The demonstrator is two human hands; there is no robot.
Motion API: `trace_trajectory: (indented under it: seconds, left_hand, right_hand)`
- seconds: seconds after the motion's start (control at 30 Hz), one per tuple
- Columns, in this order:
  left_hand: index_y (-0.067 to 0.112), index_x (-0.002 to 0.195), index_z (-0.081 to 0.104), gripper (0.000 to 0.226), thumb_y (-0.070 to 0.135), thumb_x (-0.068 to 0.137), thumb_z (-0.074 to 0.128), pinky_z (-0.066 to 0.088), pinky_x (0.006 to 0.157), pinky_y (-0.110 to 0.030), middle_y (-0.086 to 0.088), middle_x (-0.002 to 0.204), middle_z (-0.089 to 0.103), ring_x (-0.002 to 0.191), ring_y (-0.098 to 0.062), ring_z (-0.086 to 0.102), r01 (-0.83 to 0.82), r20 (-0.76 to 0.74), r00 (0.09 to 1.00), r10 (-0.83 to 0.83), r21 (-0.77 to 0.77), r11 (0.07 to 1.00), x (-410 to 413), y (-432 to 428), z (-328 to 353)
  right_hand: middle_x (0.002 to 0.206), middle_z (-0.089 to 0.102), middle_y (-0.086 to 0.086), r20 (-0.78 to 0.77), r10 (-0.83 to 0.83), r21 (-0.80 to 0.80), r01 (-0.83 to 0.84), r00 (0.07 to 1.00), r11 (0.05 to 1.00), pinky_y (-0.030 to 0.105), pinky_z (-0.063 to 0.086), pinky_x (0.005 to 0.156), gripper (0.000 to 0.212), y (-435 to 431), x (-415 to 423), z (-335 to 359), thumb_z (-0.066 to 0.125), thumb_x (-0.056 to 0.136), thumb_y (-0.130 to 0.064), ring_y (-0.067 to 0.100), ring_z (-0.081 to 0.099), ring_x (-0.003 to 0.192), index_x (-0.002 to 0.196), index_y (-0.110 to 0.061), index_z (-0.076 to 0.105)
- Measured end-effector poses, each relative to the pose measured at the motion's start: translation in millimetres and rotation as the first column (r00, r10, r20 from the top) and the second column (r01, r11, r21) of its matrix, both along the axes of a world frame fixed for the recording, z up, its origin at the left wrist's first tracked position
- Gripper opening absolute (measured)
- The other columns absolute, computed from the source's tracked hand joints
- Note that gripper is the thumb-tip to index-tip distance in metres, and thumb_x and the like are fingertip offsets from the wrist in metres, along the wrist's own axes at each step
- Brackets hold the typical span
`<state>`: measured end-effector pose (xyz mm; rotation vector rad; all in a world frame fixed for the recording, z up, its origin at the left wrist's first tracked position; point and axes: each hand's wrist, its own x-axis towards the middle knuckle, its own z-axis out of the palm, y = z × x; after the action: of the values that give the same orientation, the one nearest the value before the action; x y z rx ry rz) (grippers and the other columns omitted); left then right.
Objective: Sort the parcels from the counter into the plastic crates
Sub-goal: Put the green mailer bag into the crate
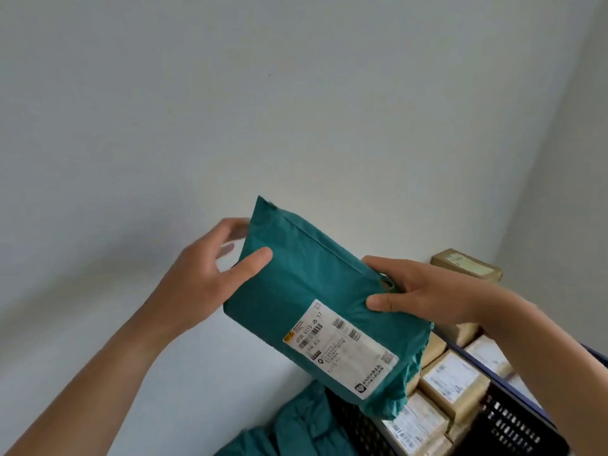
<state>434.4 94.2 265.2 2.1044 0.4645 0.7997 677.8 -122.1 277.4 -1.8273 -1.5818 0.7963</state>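
I hold a teal plastic mailer parcel (306, 291) up in front of the wall, its white shipping label (340, 348) facing me. My left hand (210, 274) grips its left upper edge, thumb on the front and fingers behind. My right hand (424, 291) pinches its right edge. Below it stands a dark plastic crate (506, 422) packed with several brown cardboard boxes (450, 380). More teal mailers (296, 426) lie at the bottom left of the crate; what they rest in is cut off.
One brown cardboard box (467, 264) sits higher up against the wall corner at the right. A plain pale wall (230, 110) fills most of the view.
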Motion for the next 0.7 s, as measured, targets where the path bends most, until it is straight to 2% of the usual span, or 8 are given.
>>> trace_trajectory:
  seconds: [0.03,0.1,0.23,0.33,0.4,0.5,0.6,0.7]
  left_hand:
    - [0.032,0.125,0.067,0.04,0.052,0.091,0.074,0.052,0.105,-0.035,0.022,0.125,0.073,0.118,0.0,0.067,0.096,-0.061,0.993,-0.101,-0.083,0.992,10,-11,-1]
    - [0.021,0.114,0.073,0.032,0.043,0.091,0.066,0.06,0.092,-0.036,0.011,0.111,0.08,0.106,-0.012,0.076,0.153,-0.084,0.981,-0.173,-0.206,0.967,32,-38,-8]
    - [0.016,0.112,0.074,0.026,0.035,0.096,0.065,0.061,0.087,-0.039,0.005,0.108,0.081,0.101,-0.016,0.078,0.087,-0.007,0.996,-0.094,-0.306,0.948,86,-98,-38]
    - [0.017,0.111,0.073,0.025,0.036,0.098,0.065,0.061,0.086,-0.043,0.004,0.108,0.081,0.101,-0.017,0.077,-0.016,0.037,0.999,0.033,-0.374,0.927,130,-149,-65]
    - [0.018,0.112,0.072,0.027,0.039,0.096,0.065,0.061,0.089,-0.047,0.005,0.108,0.08,0.102,-0.016,0.077,-0.065,0.054,0.994,0.095,-0.404,0.913,156,-183,-83]
    - [0.019,0.113,0.072,0.035,0.045,0.09,0.067,0.06,0.096,-0.048,0.005,0.11,0.08,0.103,-0.015,0.076,-0.08,0.06,0.991,0.12,-0.451,0.889,190,-231,-108]
    - [0.019,0.114,0.072,0.024,0.035,0.097,0.068,0.059,0.098,-0.047,0.006,0.11,0.08,0.104,-0.015,0.076,-0.087,0.025,0.993,0.117,-0.522,0.848,214,-267,-131]
    - [0.023,0.12,0.066,0.026,0.031,0.097,0.073,0.061,0.095,-0.043,0.007,0.114,0.078,0.103,-0.01,0.076,-0.128,-0.022,0.99,0.139,-0.546,0.828,227,-285,-155]
  right_hand:
    - [0.128,0.073,-0.007,0.006,0.007,-0.016,-0.007,1.0,1.0,0.038,0.064,0.089,0.036,-11,6,1,0.061,0.103,-0.034,0.017,0.074,0.112,0.139,-0.028,0.055]
    - [0.124,0.075,-0.007,0.032,-0.021,-0.021,0.022,0.999,1.0,0.04,0.064,0.087,0.036,-35,24,1,0.062,0.101,-0.041,0.018,0.076,0.107,0.135,-0.032,0.058]
    - [0.103,0.079,-0.01,0.113,-0.313,0.143,0.297,0.943,0.944,0.042,0.065,0.081,0.042,-100,81,-21,0.062,0.085,-0.063,0.011,0.077,0.09,0.121,-0.04,0.062]
    - [0.111,0.075,-0.005,-0.065,-0.518,0.29,0.512,0.853,0.808,0.039,0.063,0.087,0.067,-165,137,-55,0.06,0.077,-0.073,0.012,0.075,0.098,0.132,-0.034,0.056]
    - [0.118,0.075,0.001,-0.244,-0.552,0.238,0.601,0.798,0.763,0.041,0.061,0.092,0.075,-207,166,-83,0.06,0.078,-0.07,0.016,0.076,0.102,0.14,-0.028,0.052]
    - [0.113,0.079,-0.003,-0.375,-0.556,0.091,0.627,0.741,0.774,0.04,0.062,0.089,0.065,-251,187,-116,0.058,0.084,-0.059,0.016,0.077,0.1,0.14,-0.027,0.054]
    - [0.109,0.08,-0.008,-0.364,-0.601,-0.005,0.643,0.712,0.765,0.047,0.061,0.096,0.06,-270,205,-138,0.065,0.084,-0.053,0.014,0.077,0.101,0.139,-0.03,0.057]
    - [0.112,0.078,0.0,-0.304,-0.661,-0.105,0.665,0.686,0.739,0.047,0.063,0.089,0.051,-276,227,-153,0.073,0.088,-0.046,0.019,0.077,0.097,0.135,-0.03,0.059]
